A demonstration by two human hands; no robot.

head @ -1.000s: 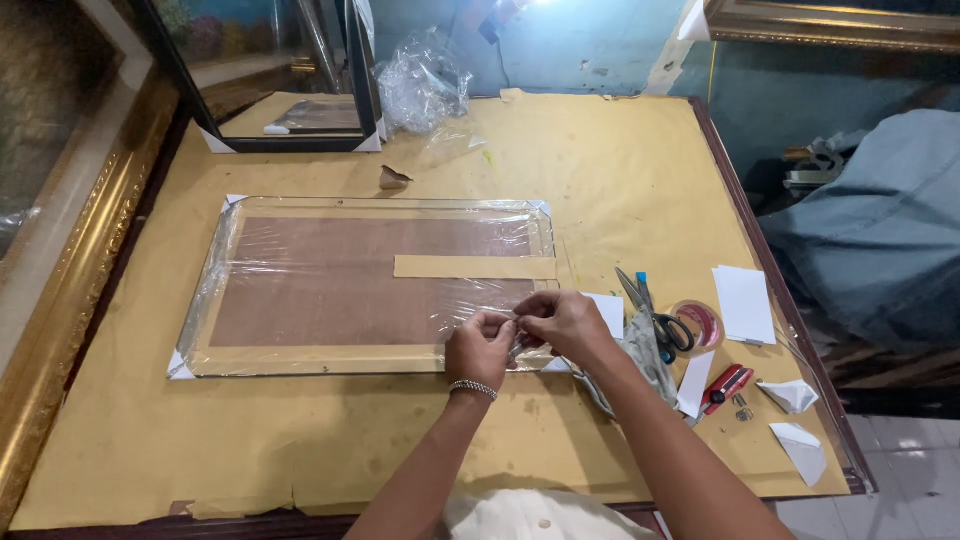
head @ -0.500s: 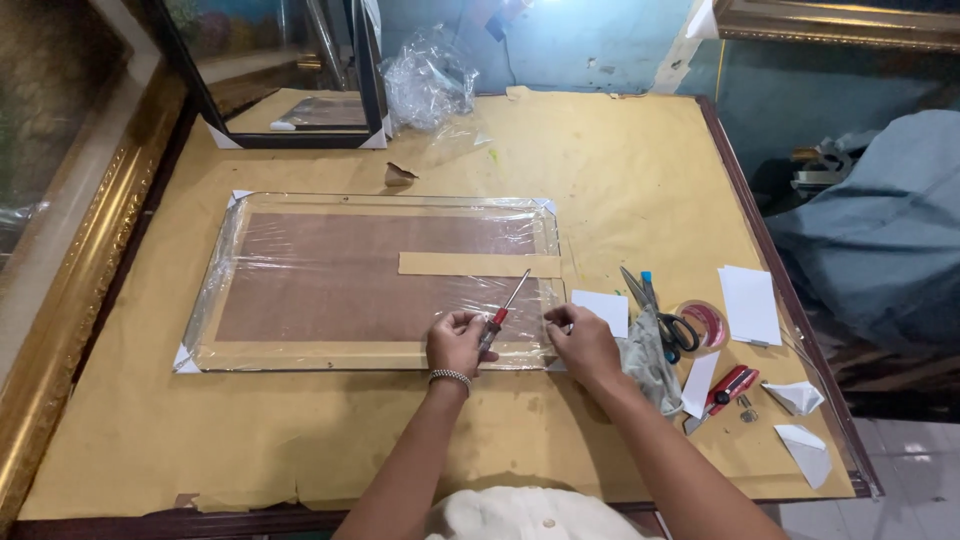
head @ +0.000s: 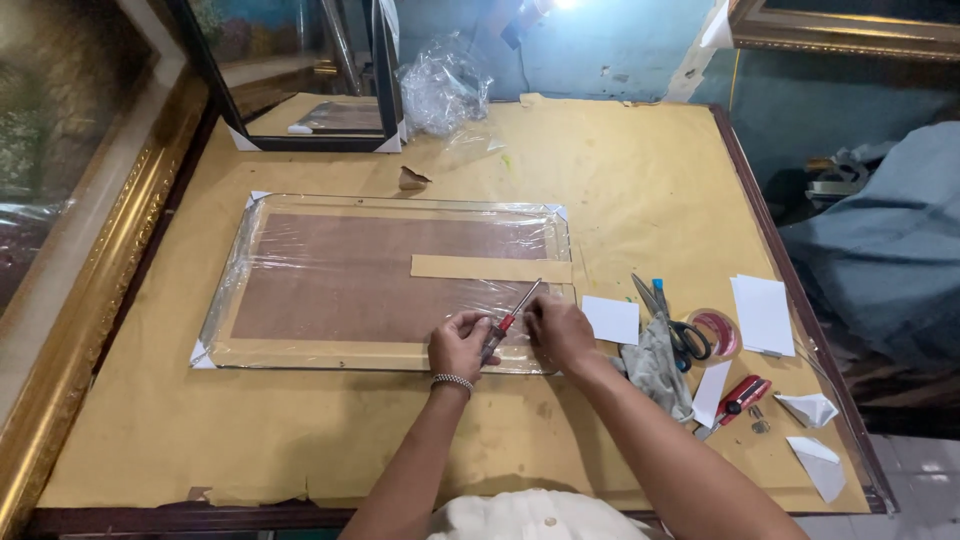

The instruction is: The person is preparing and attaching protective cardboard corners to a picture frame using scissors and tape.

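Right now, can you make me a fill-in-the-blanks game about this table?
1. The left hand holds a ____ with a red handle.
2. The frame is wrapped in clear ____.
3. The scissors lie to the ____ of the frame.
4. The left wrist wears a ____.

Missing words: screwdriver; plastic; right; bracelet

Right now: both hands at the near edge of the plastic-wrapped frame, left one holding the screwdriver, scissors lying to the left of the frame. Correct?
Not quite. The scissors lie to the right of the plastic-wrapped frame, beside the tape roll, as the head view shows. The rest holds: the left hand and right hand are both at the frame's near edge, and the left one holds the screwdriver.
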